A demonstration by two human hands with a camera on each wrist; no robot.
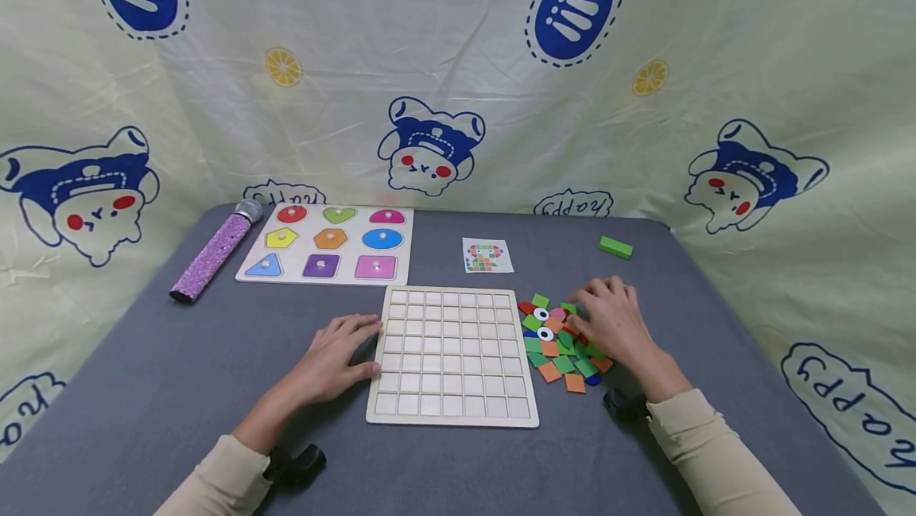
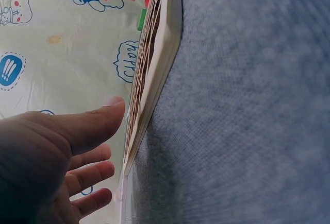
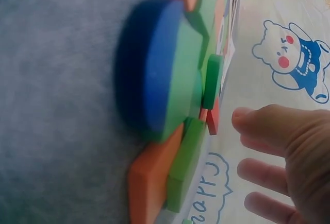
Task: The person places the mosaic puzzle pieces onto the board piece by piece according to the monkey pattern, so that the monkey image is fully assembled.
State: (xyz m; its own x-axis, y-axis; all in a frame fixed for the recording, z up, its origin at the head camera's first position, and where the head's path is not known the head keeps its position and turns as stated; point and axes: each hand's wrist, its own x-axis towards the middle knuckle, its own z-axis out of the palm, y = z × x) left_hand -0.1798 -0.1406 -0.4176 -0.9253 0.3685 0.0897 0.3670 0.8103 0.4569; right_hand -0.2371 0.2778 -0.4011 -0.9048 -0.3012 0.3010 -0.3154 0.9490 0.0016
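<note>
A pale wooden board (image 1: 452, 363) divided into square cells lies flat on the grey table. My left hand (image 1: 336, 361) is at its left edge, thumb and fingertips close against the rim; the left wrist view shows the thumb (image 2: 95, 126) stretched toward that edge. To the right of the board is a loose pile of colored pieces (image 1: 549, 371), mostly green and orange, with red and blue ones and two eye discs. Over the pile's right side hovers my right hand (image 1: 615, 325), fingers bent loosely downward. In the right wrist view no piece shows between thumb and fingers.
A small picture card (image 1: 487, 256) lies behind the board. Farther left are a shape puzzle (image 1: 305, 255) with knobbed pieces and a glittery purple microphone (image 1: 215, 255). One green block (image 1: 616, 247) sits at the back right. A printed curtain (image 1: 501, 142) hangs behind the table.
</note>
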